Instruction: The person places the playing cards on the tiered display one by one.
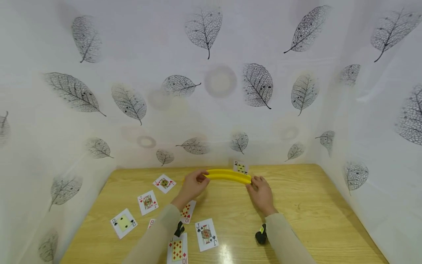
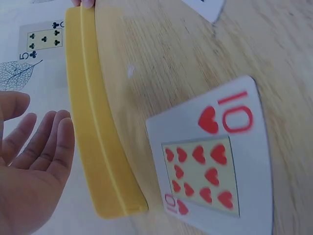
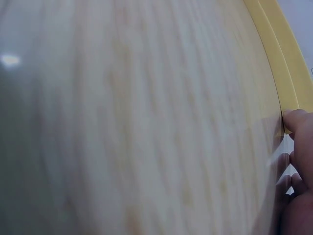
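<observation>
A curved yellow card holder (image 1: 227,175) with a groove along its length lies near the table's back edge. At its right end my right hand (image 1: 262,194) pinches it, the thumb (image 3: 293,120) on the near side. By the left part is my left hand (image 1: 193,185), covering some of the holder in the head view. The left wrist view shows that hand's fingers loosely bent, thumb apart, fingertips beside the holder's edge. Behind the holder is a five of clubs (image 2: 44,39). A ten of hearts (image 2: 210,171) lies face up in front, partly hidden by my left arm in the head view.
Face-up cards lie at left: a red jack (image 1: 164,183), a jack of diamonds (image 1: 148,202) and a two of spades (image 1: 123,223). Nearer are a jack of spades (image 1: 206,234) and a ten of diamonds (image 1: 177,250). A leaf-print white curtain (image 1: 221,121) surrounds the wooden table (image 1: 316,216).
</observation>
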